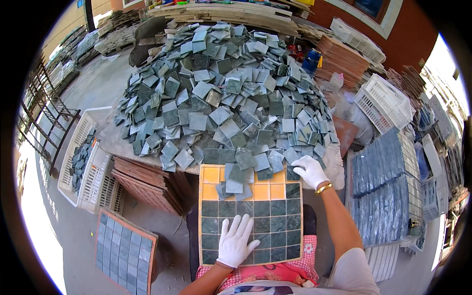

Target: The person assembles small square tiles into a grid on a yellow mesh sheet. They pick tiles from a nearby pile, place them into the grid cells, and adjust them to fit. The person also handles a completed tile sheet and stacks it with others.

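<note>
A yellow grid tray (210,175) with a pale wooden rim lies across my lap. Dark green square stone tiles (278,224) fill its lower rows, while several yellow cells show in the top two rows. Loose tiles (234,187) are heaped over the upper middle cells. My left hand (235,242), in a white glove, rests flat on the lower left tiles with its fingers spread. At the tray's upper right corner, my gloved right hand (310,172) has its thumb and fingers closed at the edge of a dark stone tile (293,173) in the top row.
Ahead, a large heap of loose tiles (231,88) covers a worktable (336,164). White crates (86,167) and reddish stacked panels (147,184) stand to the left, near a tile-filled tray (123,250). On the right are stacked grey tile sheets (381,191) and a white crate (383,103).
</note>
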Demonstrator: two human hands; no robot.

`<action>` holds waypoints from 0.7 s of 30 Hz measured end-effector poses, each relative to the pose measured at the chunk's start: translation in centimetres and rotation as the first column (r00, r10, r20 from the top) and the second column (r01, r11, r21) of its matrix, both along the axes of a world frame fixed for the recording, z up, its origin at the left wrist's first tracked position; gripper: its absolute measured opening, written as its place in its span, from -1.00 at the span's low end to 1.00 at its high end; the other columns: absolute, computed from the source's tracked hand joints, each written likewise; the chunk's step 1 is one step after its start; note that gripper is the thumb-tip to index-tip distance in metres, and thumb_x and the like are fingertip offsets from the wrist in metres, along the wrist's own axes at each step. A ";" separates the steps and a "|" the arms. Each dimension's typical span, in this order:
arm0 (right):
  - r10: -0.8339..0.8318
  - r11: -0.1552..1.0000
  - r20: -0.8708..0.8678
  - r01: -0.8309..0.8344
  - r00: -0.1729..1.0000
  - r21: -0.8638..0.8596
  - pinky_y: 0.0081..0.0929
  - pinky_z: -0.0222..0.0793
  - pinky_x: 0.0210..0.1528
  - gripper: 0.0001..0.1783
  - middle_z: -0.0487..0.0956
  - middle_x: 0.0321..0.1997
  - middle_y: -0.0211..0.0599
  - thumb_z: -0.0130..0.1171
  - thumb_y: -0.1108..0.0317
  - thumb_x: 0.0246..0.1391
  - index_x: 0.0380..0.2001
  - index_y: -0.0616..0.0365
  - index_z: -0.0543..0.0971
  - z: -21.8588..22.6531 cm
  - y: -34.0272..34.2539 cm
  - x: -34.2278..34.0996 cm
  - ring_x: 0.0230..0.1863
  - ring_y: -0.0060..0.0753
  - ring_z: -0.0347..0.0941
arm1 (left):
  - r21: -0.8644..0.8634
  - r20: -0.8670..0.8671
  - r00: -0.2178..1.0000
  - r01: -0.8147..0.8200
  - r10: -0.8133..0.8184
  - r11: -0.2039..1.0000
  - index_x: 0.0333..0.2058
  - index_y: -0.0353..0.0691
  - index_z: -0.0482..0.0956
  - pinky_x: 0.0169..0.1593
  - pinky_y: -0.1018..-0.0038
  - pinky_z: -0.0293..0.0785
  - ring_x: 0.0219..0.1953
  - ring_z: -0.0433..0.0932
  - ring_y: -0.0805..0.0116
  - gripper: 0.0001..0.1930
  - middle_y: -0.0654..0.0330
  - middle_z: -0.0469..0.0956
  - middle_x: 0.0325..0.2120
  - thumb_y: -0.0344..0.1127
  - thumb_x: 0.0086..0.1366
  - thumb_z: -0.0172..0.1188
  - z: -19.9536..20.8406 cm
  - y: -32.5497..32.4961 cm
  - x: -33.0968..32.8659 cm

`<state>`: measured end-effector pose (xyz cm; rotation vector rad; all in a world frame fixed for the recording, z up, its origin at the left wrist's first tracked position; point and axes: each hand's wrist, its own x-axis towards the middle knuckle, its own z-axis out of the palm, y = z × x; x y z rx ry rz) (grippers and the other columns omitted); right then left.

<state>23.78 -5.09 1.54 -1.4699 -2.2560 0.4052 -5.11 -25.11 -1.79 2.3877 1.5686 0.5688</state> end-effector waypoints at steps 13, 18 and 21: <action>0.006 0.992 0.113 -0.020 0.994 0.124 -0.20 0.43 -0.12 -0.54 0.47 -0.14 -0.17 0.21 0.36 -0.08 -0.03 0.09 0.45 -0.1 -2.3 -3.1 -0.13 -0.04 0.46 | -0.018 -0.009 1.000 -0.008 0.008 1.000 0.17 -0.25 0.36 0.28 0.01 0.03 0.20 0.29 0.03 -0.27 0.05 0.36 0.17 0.05 0.08 0.25 -0.1 -0.1 0.2; 0.110 0.984 0.236 -0.139 0.965 0.110 -0.23 0.46 -0.05 -0.42 0.46 0.00 -0.21 0.23 0.40 -0.14 0.05 0.08 0.39 0.9 -0.5 -6.5 -0.05 -0.08 0.46 | -0.022 -0.013 1.000 0.003 -0.004 1.000 0.16 -0.26 0.36 0.26 0.01 0.05 0.20 0.28 0.04 -0.27 0.06 0.35 0.16 0.05 0.08 0.25 0.2 0.1 0.2; 0.189 0.974 0.302 -0.217 0.934 0.061 -0.24 0.45 -0.01 -0.39 0.46 0.03 -0.20 0.24 0.38 -0.16 0.06 0.09 0.39 0.6 1.5 -6.3 -0.02 -0.08 0.45 | -0.008 -0.007 1.000 -0.003 0.003 1.000 0.15 -0.26 0.36 0.26 0.01 0.05 0.20 0.28 0.04 -0.28 0.06 0.35 0.16 0.04 0.08 0.25 0.1 0.0 0.2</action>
